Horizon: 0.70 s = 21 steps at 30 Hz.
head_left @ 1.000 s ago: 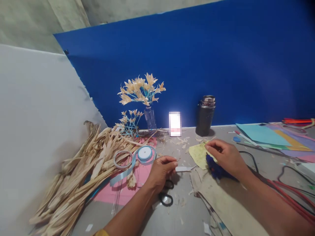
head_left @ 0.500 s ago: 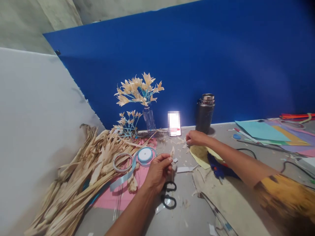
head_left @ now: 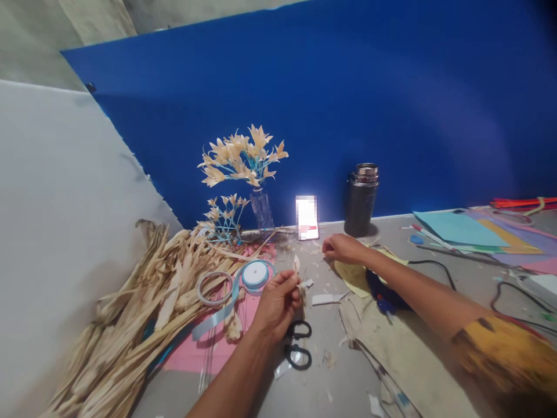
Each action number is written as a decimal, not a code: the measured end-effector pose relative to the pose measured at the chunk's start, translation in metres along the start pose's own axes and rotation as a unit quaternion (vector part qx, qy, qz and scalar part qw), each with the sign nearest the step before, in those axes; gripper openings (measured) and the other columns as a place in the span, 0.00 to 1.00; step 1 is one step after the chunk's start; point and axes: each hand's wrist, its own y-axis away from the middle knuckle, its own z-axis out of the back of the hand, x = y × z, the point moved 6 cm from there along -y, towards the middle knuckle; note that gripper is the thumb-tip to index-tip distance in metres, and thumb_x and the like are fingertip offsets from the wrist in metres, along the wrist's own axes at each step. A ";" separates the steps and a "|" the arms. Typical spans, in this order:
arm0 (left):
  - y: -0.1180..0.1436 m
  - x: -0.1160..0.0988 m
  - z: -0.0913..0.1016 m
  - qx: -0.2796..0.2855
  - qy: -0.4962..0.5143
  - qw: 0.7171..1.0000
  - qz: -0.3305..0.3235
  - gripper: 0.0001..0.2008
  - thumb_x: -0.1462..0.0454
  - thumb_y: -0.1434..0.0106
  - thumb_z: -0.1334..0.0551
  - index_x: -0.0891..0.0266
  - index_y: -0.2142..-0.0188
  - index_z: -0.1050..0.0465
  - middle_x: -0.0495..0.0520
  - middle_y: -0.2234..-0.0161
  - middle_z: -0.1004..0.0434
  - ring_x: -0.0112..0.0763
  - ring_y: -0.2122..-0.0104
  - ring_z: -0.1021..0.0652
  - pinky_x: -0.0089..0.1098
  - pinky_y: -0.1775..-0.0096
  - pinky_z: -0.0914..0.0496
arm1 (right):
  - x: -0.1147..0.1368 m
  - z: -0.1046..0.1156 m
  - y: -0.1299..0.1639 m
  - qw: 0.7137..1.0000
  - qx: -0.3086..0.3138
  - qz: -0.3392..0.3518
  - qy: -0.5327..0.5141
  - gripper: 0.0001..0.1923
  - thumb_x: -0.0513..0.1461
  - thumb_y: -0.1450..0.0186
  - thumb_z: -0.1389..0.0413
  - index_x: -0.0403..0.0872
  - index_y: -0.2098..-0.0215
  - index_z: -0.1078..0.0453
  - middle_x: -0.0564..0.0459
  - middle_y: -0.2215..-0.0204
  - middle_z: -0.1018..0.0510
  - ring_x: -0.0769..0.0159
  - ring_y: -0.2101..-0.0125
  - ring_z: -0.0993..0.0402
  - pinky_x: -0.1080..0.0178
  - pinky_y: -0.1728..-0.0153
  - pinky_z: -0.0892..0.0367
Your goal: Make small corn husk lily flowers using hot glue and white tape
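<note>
My left hand pinches a small pale corn-husk petal, its tip pointing up above the thumb and forefinger. Below that hand lie the black scissor handles, with the blades hidden. My right hand is low over the table, fingers drawn together by scattered husk scraps; what it may hold is too small to make out. Under the right forearm are a yellow sheet and a dark blue glue gun. A white strip lies between the hands.
Dried corn husks are heaped at left, beside a tape roll and a blue ribbon spool on pink paper. Behind stand husk flowers in a clear bottle, a lit phone and a dark flask. Coloured sheets lie right.
My right hand has shifted slightly left and nearer over the scraps. My left hand keeps its pinch on the petal, which has moved a little left. The view has shifted slightly.
</note>
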 end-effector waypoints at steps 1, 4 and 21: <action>0.000 0.001 0.000 -0.006 0.008 1.000 0.010 0.18 0.68 0.50 0.23 0.63 0.66 0.29 0.45 0.74 0.27 0.18 0.81 0.31 0.20 0.80 0.39 | 0.006 0.007 0.010 0.999 -0.032 0.016 -0.004 0.12 0.43 0.28 0.41 0.46 0.50 0.26 0.48 0.52 0.21 0.60 0.56 0.22 0.54 0.55 0.25; 0.003 0.006 -0.006 -0.034 0.028 0.998 0.052 0.12 0.71 0.41 0.30 0.62 0.67 0.33 0.48 0.72 0.25 0.19 0.80 0.30 0.21 0.79 0.37 | 0.029 0.025 0.049 0.988 -0.143 0.058 -0.015 0.07 0.38 0.27 0.44 0.47 0.57 0.24 0.48 0.59 0.21 0.61 0.58 0.24 0.59 0.55 0.29; 0.018 0.028 -0.070 0.052 -0.049 0.997 0.013 0.21 0.63 0.52 0.23 0.61 0.66 0.33 0.45 0.77 0.29 0.22 0.79 0.29 0.22 0.77 0.35 | 0.065 0.040 0.168 0.874 -0.428 0.222 0.062 0.10 0.33 0.28 0.46 0.47 0.58 0.23 0.48 0.64 0.19 0.61 0.64 0.25 0.62 0.65 0.33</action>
